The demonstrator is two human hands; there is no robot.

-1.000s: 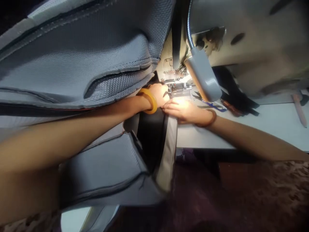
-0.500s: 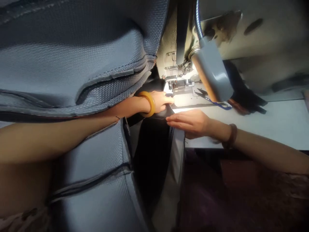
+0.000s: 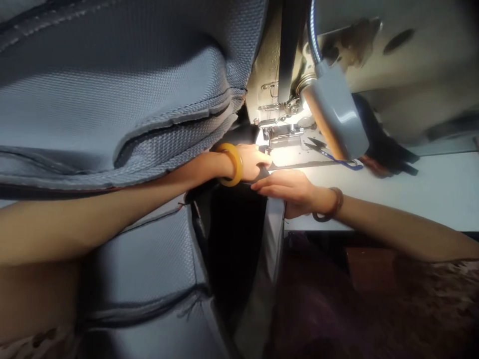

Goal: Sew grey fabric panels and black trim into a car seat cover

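My left hand, with a yellow bangle at its wrist, lies on dark fabric just in front of the sewing machine's presser foot. Its thumb and fingers are apart. Close beside it, my right hand has straight fingers on top of the fabric edge and its thumb side underneath, closed on it. A pale grey strip of the same piece hangs down below this hand. Bulky grey woven bag fabric covers my left forearm from above, and more grey panels hang below it.
A grey lamp on a bendy neck lights the needle area. Blue-handled thread snips lie on the machine bed right of the foot. The white tabletop extends right, its front edge below my right arm.
My right hand has shifted left, closer to my left hand. The left hand's fingers have moved slightly, and the hanging grey panels have sunk a little. The whole view has shifted slightly.
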